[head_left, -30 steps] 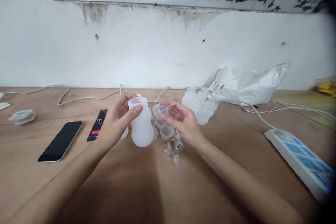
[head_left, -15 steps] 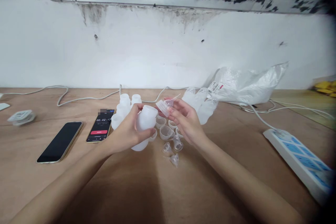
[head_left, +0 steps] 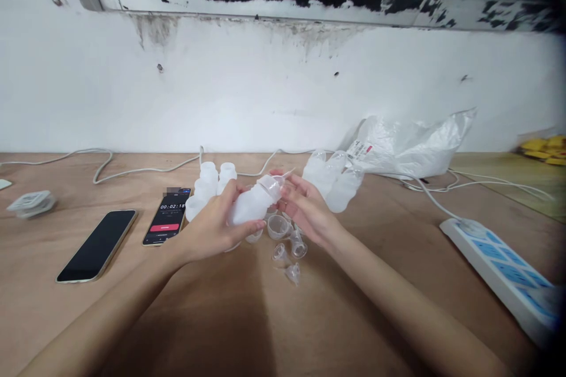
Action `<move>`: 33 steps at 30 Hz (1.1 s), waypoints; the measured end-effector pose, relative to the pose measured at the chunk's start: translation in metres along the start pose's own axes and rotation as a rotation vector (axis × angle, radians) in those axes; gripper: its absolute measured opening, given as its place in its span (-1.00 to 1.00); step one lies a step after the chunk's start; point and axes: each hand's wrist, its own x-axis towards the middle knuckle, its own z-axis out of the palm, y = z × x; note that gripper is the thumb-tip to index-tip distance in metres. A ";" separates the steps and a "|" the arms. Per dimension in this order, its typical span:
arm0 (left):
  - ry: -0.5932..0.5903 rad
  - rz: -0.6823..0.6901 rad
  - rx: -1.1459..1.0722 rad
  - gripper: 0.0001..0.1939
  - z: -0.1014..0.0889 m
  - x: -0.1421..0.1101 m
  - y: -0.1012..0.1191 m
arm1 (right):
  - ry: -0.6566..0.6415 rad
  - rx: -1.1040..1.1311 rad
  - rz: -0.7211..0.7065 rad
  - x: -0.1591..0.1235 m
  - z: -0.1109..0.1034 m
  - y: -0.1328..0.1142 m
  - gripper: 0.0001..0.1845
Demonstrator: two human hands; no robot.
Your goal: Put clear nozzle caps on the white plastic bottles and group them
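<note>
Above the brown tabletop point(head_left: 198, 318), at frame centre, grips a tilted white bottle point(head_left: 247, 206) in the left hand point(head_left: 216, 222) and pinches a clear cap point(head_left: 271, 186) at its mouth with the right hand point(head_left: 310, 211), seemingly mid-fitting, probably needing square seating next.

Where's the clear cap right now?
In the head view, just left of the right hand that holds it, the clear cap is at the mouth of the tilted white bottle in the left hand.
</note>
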 end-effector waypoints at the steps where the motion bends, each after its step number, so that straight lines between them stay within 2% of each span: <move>1: -0.004 0.018 0.018 -0.66 -0.001 0.000 -0.001 | -0.015 -0.021 -0.002 -0.001 0.000 0.000 -0.67; 7: -0.057 0.085 0.078 -0.65 -0.010 0.001 -0.004 | -0.054 -0.172 -0.040 -0.002 0.000 -0.002 -0.70; 12: -0.146 0.088 0.011 -0.64 -0.015 0.001 -0.001 | -0.169 -0.274 -0.069 -0.001 -0.005 -0.003 -0.67; 16: -0.175 0.069 -0.034 -0.64 -0.015 0.001 0.001 | -0.208 -0.301 -0.092 -0.001 -0.007 -0.002 -0.68; 23: -0.163 0.085 0.008 -0.69 -0.016 0.000 0.000 | -0.188 -0.299 -0.079 0.000 -0.008 0.000 -0.68; 33: -0.073 0.097 0.359 -0.66 -0.010 -0.002 -0.003 | -0.096 -0.447 -0.070 0.002 -0.009 0.004 -0.69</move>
